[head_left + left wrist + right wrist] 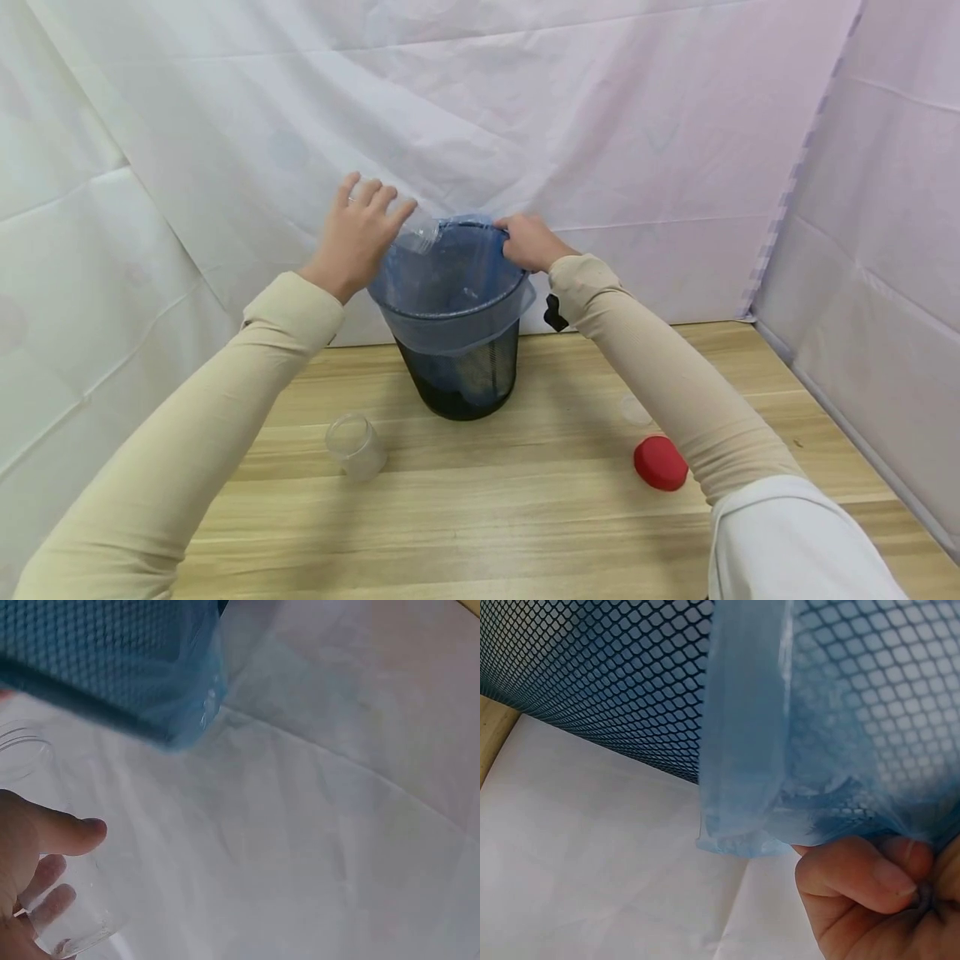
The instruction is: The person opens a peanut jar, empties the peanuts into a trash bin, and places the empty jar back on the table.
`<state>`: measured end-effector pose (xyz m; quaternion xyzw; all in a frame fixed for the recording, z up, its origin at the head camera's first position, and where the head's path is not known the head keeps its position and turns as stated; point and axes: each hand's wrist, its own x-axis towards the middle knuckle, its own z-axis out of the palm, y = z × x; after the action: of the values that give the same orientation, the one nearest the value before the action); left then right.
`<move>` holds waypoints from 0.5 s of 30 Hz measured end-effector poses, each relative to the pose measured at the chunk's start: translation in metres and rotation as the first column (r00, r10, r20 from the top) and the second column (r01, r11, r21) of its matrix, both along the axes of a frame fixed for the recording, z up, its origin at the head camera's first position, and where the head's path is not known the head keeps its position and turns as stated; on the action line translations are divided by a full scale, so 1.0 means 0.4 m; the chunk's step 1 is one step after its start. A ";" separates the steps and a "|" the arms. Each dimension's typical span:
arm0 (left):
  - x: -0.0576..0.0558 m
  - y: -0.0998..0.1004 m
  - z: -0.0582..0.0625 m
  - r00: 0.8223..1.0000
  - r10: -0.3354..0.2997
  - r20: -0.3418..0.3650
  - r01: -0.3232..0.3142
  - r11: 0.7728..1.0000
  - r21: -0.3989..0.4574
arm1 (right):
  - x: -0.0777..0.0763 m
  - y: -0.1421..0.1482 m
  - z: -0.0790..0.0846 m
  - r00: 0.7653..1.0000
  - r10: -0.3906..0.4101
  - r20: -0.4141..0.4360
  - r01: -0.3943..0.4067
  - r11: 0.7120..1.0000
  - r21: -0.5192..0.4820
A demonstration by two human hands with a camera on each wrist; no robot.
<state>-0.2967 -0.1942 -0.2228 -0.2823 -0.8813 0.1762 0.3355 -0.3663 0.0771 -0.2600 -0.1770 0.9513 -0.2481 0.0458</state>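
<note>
My left hand (354,243) grips a clear jar (423,233), tilted with its threaded mouth toward the bin's left rim. The left wrist view shows the thumb and fingers around the see-through jar (90,892), and nothing shows inside it. A black mesh wastebasket (450,402) stands upright on the table, lined with a thin blue plastic bag (442,333) folded over its rim. At the right of that rim, my right hand (534,243) holds the edge. Up close in the right wrist view, curled fingers (847,874) pinch the bag at the rim.
On the wooden table (480,517), a second clear container (360,454) stands at front left. A red lid (660,463) and a small clear disc (636,409) lie to the right, near my right sleeve. White cloth (637,125) hangs behind the bin and at both sides.
</note>
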 end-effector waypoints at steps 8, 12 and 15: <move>-0.004 -0.010 0.025 0.997 0.001 -0.072 0.006 0.995 0.096 | 0.002 0.001 0.003 1.000 0.000 0.005 0.000 1.000 -0.005; -0.006 -0.008 0.007 0.997 -0.020 -0.080 0.025 0.998 0.060 | 0.001 0.002 0.003 1.000 0.002 0.010 -0.002 1.000 -0.008; -0.004 -0.010 -0.014 0.998 -0.052 -0.045 0.053 0.998 0.016 | 0.000 0.002 0.002 1.000 0.003 0.012 -0.003 1.000 -0.011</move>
<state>-0.2985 -0.1984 -0.2284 -0.2986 -0.8674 0.1662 0.3618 -0.3663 0.0779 -0.2591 -0.1773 0.9494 -0.2542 0.0509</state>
